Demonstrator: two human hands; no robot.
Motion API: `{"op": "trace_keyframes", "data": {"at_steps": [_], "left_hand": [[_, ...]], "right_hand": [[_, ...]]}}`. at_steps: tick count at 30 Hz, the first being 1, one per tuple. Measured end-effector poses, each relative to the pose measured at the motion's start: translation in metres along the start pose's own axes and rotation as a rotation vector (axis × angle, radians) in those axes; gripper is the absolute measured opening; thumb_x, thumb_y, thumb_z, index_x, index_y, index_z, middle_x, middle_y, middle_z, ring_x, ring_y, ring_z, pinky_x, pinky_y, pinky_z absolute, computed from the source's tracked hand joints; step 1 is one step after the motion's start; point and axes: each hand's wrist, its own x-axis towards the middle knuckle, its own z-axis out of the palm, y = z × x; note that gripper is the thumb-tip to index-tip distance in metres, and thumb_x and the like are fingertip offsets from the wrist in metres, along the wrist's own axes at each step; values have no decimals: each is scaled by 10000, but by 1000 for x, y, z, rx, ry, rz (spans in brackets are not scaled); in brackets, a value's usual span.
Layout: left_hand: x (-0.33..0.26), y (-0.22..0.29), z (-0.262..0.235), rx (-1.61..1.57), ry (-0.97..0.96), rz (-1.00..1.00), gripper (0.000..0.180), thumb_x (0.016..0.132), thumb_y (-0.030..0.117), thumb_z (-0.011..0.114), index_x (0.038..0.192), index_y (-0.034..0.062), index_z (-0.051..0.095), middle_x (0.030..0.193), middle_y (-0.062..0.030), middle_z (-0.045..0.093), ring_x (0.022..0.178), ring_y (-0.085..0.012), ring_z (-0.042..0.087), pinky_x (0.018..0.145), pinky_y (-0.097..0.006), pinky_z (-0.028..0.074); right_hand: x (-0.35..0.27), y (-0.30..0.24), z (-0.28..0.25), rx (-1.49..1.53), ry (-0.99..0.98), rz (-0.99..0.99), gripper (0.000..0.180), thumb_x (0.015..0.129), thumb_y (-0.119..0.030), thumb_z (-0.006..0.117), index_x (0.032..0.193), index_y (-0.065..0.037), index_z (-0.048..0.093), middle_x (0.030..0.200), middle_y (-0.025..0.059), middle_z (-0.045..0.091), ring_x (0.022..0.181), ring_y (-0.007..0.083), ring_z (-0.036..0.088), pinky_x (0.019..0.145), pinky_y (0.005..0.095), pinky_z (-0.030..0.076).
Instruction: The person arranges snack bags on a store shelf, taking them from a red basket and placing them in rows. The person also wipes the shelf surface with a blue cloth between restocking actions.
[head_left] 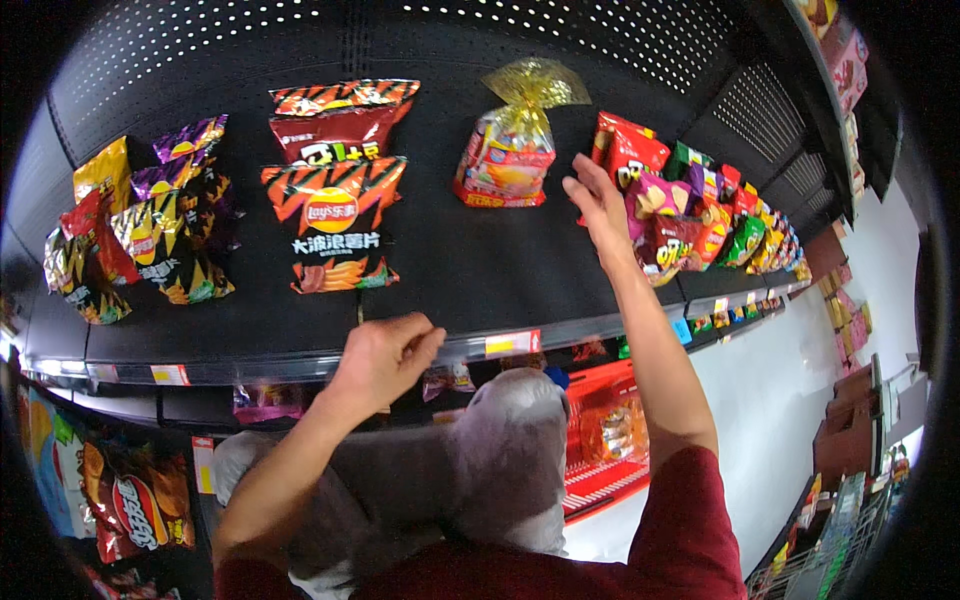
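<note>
My right hand reaches over the black shelf, fingers stretched out and a little apart, holding nothing. Just beside it on the right, red snack bags and a dark red bag stand among several colourful ones. On its left, apart from it, stands a clear bag of red-and-yellow packets with a gathered gold top. My left hand hovers at the shelf's front edge, fingers curled in, nothing visible in them. Behind it stand two chip bags, the front one black, orange and white, the rear one dark red.
Gold, red, purple and black chip bags stand at the shelf's left end. Price tags line the front edge. Below are my grey-clad knees, a red basket with packages inside, and lower-shelf snack bags. A wire cart is at lower right.
</note>
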Motion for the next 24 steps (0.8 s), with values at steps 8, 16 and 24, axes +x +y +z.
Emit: {"op": "trace_keyframes", "data": {"at_steps": [8, 16, 24], "left_hand": [[1, 4, 6, 61, -18, 146, 214, 906, 216, 658, 798, 43, 591, 695, -150, 617, 647, -358, 629, 561, -446, 486], [0, 2, 3, 105, -3, 165, 241, 909, 242, 652, 791, 46, 578, 702, -154, 621, 661, -361, 631, 574, -460, 491], [0, 1, 1, 163, 3, 182, 220, 900, 222, 658, 791, 45, 588, 705, -147, 619, 666, -354, 631, 572, -444, 492]], "right_hand": [[110, 21, 38, 145, -3, 88, 750, 830, -39, 645, 1482, 58, 288, 1452, 223, 470, 1325, 279, 484, 1081, 346, 394], [107, -1, 34, -153, -57, 102, 299, 769, -194, 823, 944, 6, 687, 786, 4, 639, 688, 90, 569, 623, 260, 461], [53, -31, -30, -4, 123, 2, 213, 816, -235, 794, 886, -45, 730, 739, -36, 635, 643, 45, 515, 562, 228, 391]]}}
